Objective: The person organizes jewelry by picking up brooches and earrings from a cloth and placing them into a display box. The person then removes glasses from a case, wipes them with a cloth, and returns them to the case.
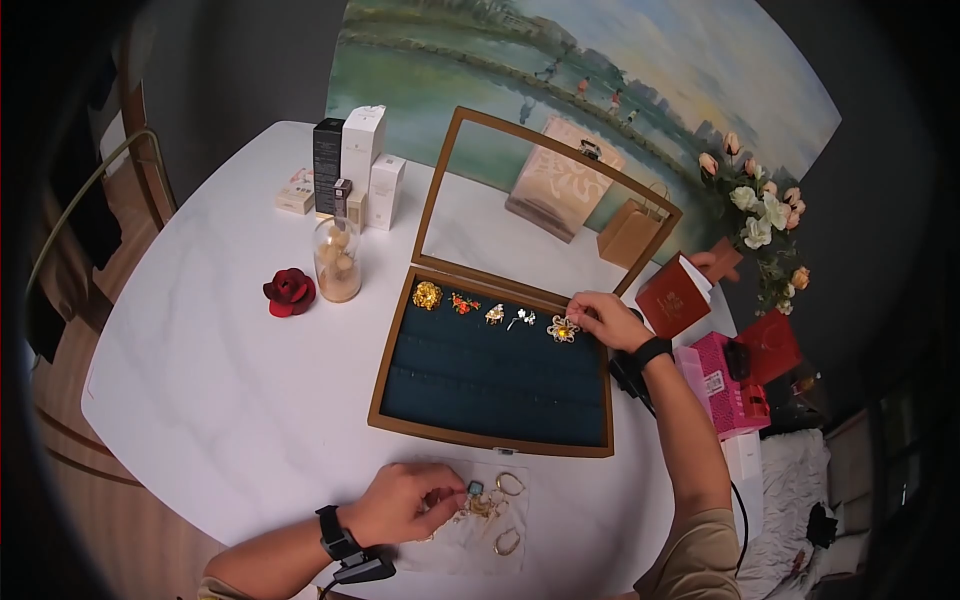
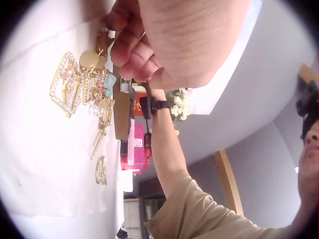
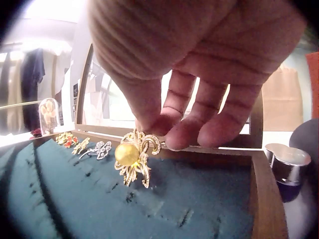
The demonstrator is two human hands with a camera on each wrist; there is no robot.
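Note:
My right hand pinches the edge of a flower-like brooch with a big yellow bead and sparkling loops. This brooch sits at the right end of a row in a wooden jewelry box lined in dark teal. Left of it in the row are a silver flower brooch and several gold and red ones. Low over a pile of jewelry on a clear plastic sheet, my left hand has its fingers bent; I cannot tell whether they hold a piece. A turquoise-stone piece lies close to the fingertips.
The box's glass lid stands raised at the back. Beyond its left side are a glass dome, a red flower and cosmetics boxes. To the right stand a red booklet, a pink box and artificial flowers.

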